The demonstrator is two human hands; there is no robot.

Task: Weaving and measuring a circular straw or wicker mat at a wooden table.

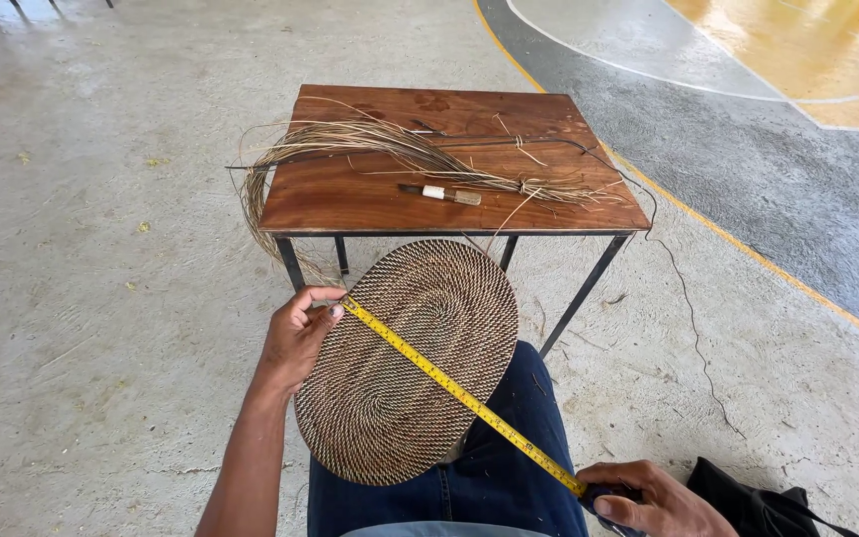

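- One wooden table stands on a concrete floor, strewn with fibres.
- Left hand pinches a tape measure onto a woven mat.
- Right hand closes around its case.

Right hand cut by bottom edge; the tape measure's case inside its grip is mostly hidden by fingers. Black bag just right of that grip runs off the frame. Woven oval mat covers the left hand fingers behind its rim. Small tool on table, beyond both grips: type unclear.
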